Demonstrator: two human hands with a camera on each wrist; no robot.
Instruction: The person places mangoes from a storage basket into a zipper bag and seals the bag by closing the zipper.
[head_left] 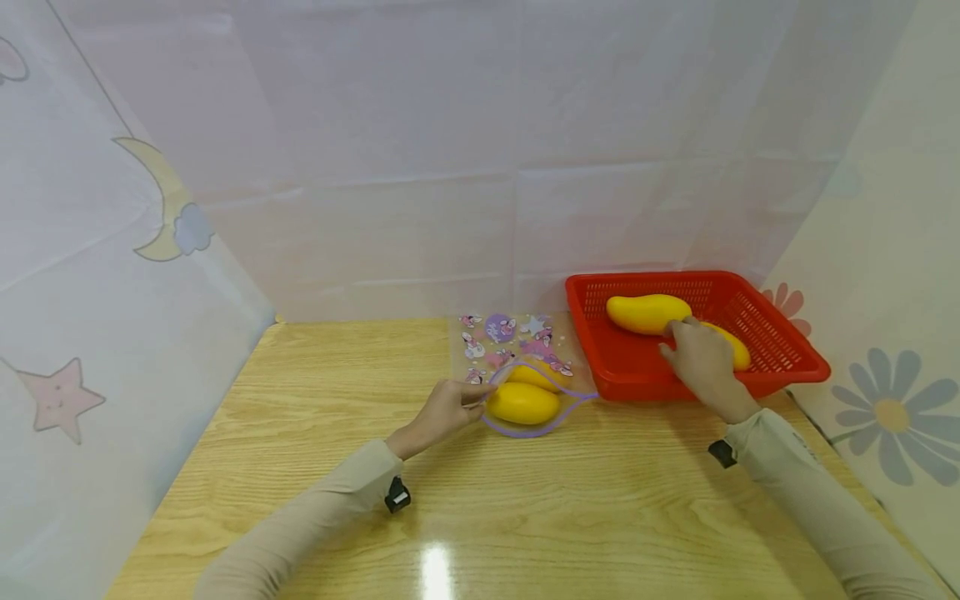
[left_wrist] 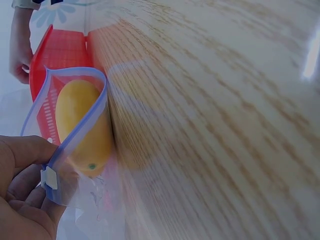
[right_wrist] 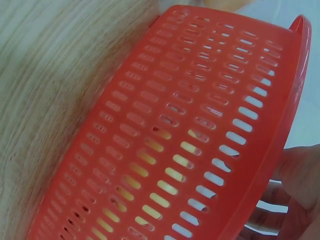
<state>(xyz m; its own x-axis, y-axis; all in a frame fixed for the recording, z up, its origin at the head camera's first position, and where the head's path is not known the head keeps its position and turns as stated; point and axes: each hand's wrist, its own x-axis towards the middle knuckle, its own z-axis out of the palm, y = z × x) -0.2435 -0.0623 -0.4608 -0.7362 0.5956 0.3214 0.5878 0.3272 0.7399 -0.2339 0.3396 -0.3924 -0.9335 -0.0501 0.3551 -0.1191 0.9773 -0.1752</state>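
A bag [head_left: 501, 336] with two mangoes [head_left: 523, 405] inside is being pinched at its rim by the left hand [head_left: 442, 410]. Another mango [head_left: 647, 314] in the basket [head_left: 626, 388] is apparently being sought by the right hand [head_left: 701, 358], its grip unclear; a secure hold is seemingly being called for.

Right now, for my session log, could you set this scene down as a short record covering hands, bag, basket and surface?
Left hand: pinches the edge of the plastic bag
Right hand: over the red basket, at the right fruit; grip unclear
Bag state: printed, purple-edged, mouth open
Bag contents: two yellow fruits, front fruit and rear fruit
Basket contents: left fruit and right fruit, the latter partly hidden by the hand
Surface: wood-grain table
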